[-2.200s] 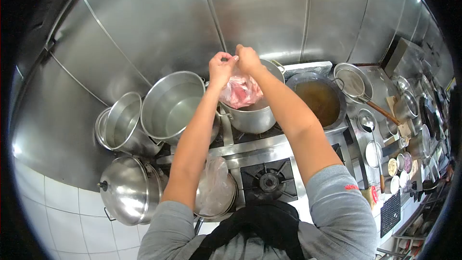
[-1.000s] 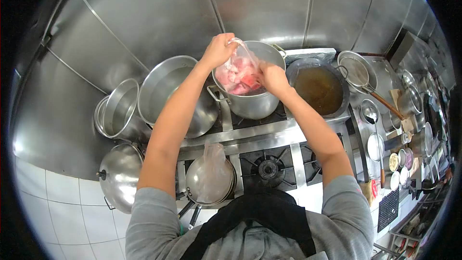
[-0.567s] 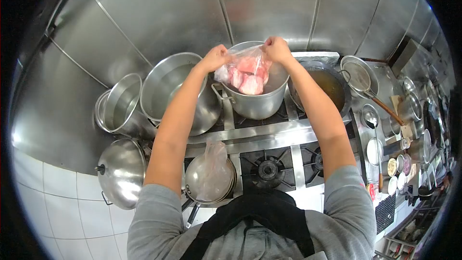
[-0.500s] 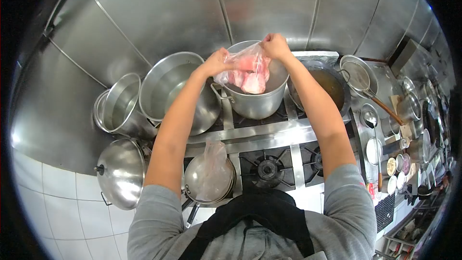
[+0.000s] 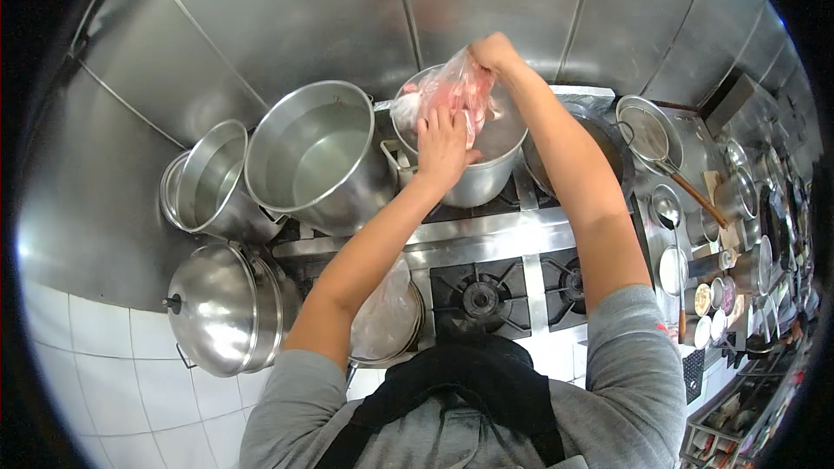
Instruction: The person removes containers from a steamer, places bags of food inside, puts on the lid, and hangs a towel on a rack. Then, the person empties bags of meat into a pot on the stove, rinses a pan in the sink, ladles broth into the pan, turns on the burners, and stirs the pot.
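A clear plastic bag of raw pinkish-red meat point(image 5: 460, 87) hangs tilted over the mouth of a large metal pot point(image 5: 480, 178) on the back burners. My right hand point(image 5: 495, 54) is closed on the bag's upper end, above the pot's far rim. Against the near side of the bag, my left hand point(image 5: 443, 146) lies with its fingers stretched out and its thumb apart. Pale red pieces show at the bag's left side, inside the pot's rim. Whether they are in or out of the plastic I cannot tell.
Left of this pot stands a big pot of clear liquid point(image 5: 326, 152), beside a smaller pot point(image 5: 217, 174). A dark wok point(image 5: 599, 143) sits right, partly behind my forearm. Nearer me are a domed lid point(image 5: 213, 308), an empty-looking plastic bag point(image 5: 382, 321) and a bare burner point(image 5: 480, 297).
My left hand has let go of the bag's left edge and moved down and right onto its near side. My right hand has risen slightly, tipping the bag.
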Motion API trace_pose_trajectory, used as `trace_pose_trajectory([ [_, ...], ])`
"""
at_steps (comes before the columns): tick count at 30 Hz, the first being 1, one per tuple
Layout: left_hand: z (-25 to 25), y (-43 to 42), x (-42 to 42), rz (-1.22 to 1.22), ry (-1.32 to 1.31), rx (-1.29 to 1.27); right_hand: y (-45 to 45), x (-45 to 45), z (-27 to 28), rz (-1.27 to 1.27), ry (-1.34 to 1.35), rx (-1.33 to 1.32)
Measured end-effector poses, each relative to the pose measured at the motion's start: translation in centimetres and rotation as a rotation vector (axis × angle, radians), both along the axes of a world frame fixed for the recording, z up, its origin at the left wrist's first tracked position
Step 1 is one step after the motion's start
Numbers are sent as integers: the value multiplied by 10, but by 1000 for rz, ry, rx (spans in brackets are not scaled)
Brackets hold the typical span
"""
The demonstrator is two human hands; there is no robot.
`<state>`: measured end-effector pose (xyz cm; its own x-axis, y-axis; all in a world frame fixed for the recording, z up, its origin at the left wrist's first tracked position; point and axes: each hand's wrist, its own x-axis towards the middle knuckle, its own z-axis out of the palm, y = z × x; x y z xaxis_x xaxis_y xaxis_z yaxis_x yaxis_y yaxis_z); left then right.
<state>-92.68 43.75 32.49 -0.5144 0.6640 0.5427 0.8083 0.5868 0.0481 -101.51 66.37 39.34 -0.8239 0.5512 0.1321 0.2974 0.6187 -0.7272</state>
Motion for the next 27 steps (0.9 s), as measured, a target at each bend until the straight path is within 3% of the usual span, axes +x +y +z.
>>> trace_pose_trajectory([
  [2, -2, 2, -4, -14, 45, -18, 14, -10, 3, 114, -92, -3],
  [5, 0, -2, -14, -90, 125, 21, 39, -32, -16, 90, 52, -362],
  [8, 4, -13, -31, -119, 86, 7, 15, 3, 17, 74, 93, -542],
  [11, -1, -25, -51, -105, 79, 24, 22, 0, 13, 110, -65, -293],
  [14, 8, -36, -63, -94, 150, 74, 28, 3, 13, 321, -288, 561],
  [20, 40, -38, -79, -100, 320, -17, 22, 29, -9, 246, -188, 677],
  [27, 102, -26, -85, -142, 445, -18, -10, 62, -13, 160, -241, 462],
])
